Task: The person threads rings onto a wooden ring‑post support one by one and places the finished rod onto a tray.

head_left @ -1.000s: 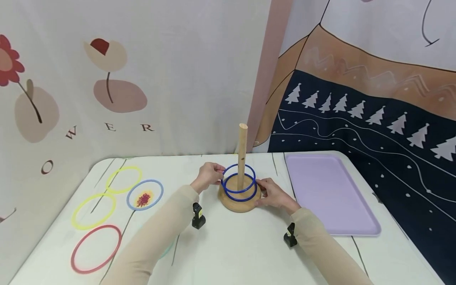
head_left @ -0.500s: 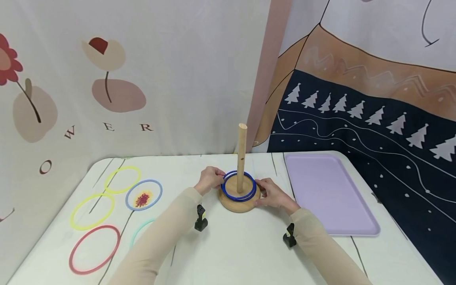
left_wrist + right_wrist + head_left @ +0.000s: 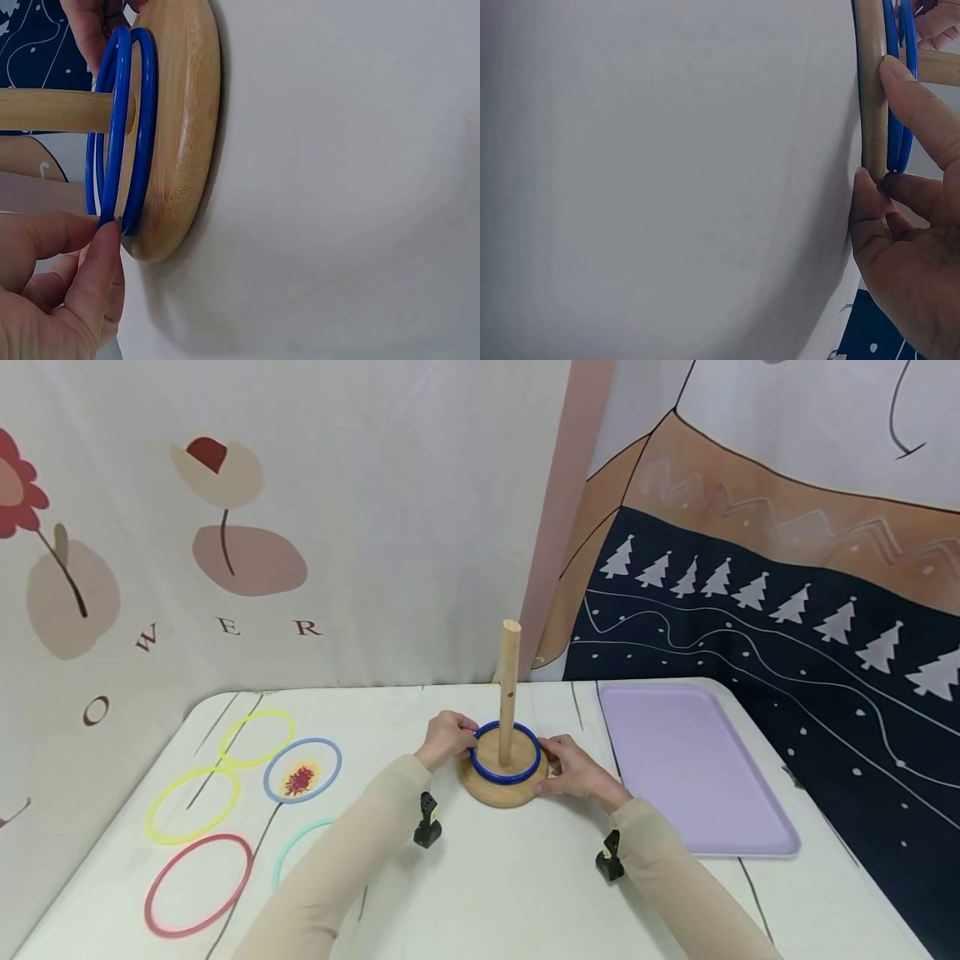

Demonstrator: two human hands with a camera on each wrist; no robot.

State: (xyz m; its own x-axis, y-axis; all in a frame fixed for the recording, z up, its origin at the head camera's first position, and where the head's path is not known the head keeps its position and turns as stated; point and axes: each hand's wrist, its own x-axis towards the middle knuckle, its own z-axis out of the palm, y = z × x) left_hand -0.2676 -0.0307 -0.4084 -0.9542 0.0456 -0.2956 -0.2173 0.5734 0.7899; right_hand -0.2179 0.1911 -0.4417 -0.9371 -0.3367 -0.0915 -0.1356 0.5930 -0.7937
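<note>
A wooden base [image 3: 504,796] carries an upright wooden post [image 3: 508,685] near the table's middle. Two dark blue rings encircle the post low down. My left hand [image 3: 448,739] pinches the near edge of the upper blue ring [image 3: 115,142] between thumb and finger; in the left wrist view this ring is tilted, a small gap above the lower blue ring [image 3: 142,150], which lies at the base. On the other side my right hand [image 3: 576,768] grips the base's rim, its thumb [image 3: 907,94] on the edge and fingertips below the rings.
Left on the white table lie two yellow rings [image 3: 258,713] [image 3: 178,841], a light blue ring [image 3: 303,741] and a red ring [image 3: 176,933]. My left sleeve partly covers a teal ring [image 3: 279,860]. A lilac tray [image 3: 701,768] lies at the right.
My left hand has lowered the upper blue ring down the post toward the lower one and shifted slightly right. The right hand stays on the base.
</note>
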